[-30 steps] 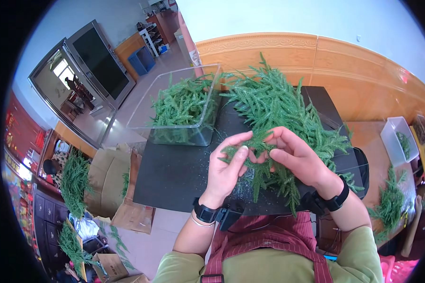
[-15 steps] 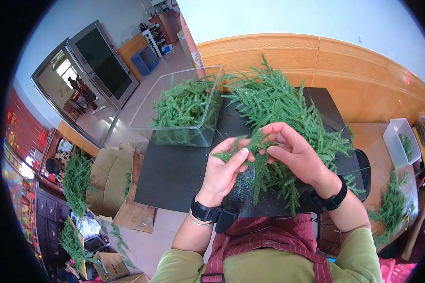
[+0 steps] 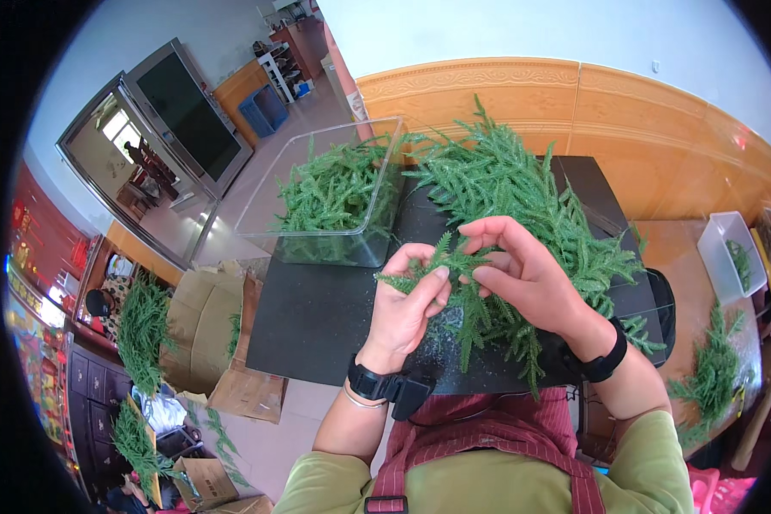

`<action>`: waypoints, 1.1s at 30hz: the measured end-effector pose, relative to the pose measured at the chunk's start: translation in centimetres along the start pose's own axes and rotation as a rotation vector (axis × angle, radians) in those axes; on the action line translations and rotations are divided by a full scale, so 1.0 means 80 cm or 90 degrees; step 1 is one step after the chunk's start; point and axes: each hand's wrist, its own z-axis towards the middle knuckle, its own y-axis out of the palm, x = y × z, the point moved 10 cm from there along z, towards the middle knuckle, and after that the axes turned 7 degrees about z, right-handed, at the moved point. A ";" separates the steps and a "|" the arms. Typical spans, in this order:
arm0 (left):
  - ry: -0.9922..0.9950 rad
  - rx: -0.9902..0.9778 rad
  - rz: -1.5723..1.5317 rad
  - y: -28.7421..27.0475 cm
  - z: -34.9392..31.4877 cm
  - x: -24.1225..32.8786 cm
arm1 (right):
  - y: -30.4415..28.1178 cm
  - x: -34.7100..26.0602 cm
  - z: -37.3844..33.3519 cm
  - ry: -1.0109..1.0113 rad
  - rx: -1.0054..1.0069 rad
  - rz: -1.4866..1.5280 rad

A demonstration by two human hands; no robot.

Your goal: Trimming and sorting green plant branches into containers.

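Note:
Over the front of the dark table, my left hand (image 3: 409, 308) pinches a small green artificial pine sprig (image 3: 444, 264), thumb on top and its tips poking out between the fingers. My right hand (image 3: 529, 278) meets the same sprig from the right. Its thumb and bent fingers close on the sprig's right side, while the index finger arches above; the exact contact is partly hidden. Behind and below both hands spreads a large heap of artificial pine branches (image 3: 510, 184), some drooping over the table's near edge.
On the table (image 3: 304, 321), a clear plastic bin (image 3: 334, 250) full of sprigs stands at the left. An opened cardboard box (image 3: 199, 330) and more greenery (image 3: 144, 330) lie left of the table. To the right, a side table (image 3: 672, 248) holds a translucent tub (image 3: 718, 257) and loose branches (image 3: 709, 368).
Both hands have shifted slightly left with the sprig. The right index finger has straightened and lifted away from its thumb.

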 end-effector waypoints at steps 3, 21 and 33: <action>-0.016 0.058 0.039 -0.010 0.000 -0.004 | -0.001 0.003 0.000 0.009 0.013 -0.032; -0.071 0.015 0.027 0.005 0.003 -0.011 | -0.022 0.010 -0.003 0.012 0.050 -0.025; -0.100 0.029 -0.047 0.004 0.002 -0.019 | -0.027 0.004 -0.002 -0.047 0.042 -0.160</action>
